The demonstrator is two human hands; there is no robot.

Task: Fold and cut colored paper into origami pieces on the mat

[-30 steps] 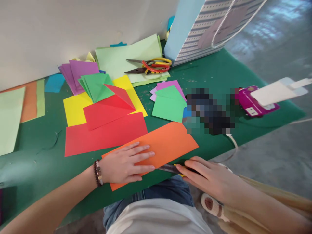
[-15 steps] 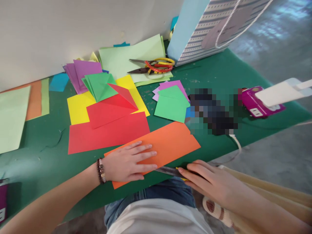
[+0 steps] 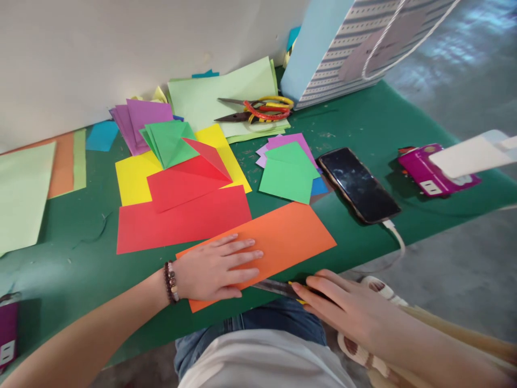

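My left hand (image 3: 214, 268) lies flat on a long orange paper sheet (image 3: 293, 237), fingers spread, near the sheet's lower left end. A beaded bracelet circles that wrist. My right hand (image 3: 335, 304) sits at the mat's near edge, closed around a yellow-handled tool with a metal blade (image 3: 277, 288). The handle is mostly hidden by my fingers, and the exact tool is hard to tell. The blade's tip points left, just below the orange sheet. A red paper sheet (image 3: 181, 222) lies just beyond the orange one.
A green mat (image 3: 363, 124) carries stacks of coloured paper, folded paper pieces, scissors (image 3: 254, 110) and a black phone (image 3: 357, 185) with a white cable. A striped bag (image 3: 343, 54) and a wall (image 3: 121, 43) stand behind. A magenta box (image 3: 434, 175) lies right.
The whole view has shifted slightly, so the table contents sit a little further right. Both hands stay in the same places on the paper and tool. The phone now shows sharply.
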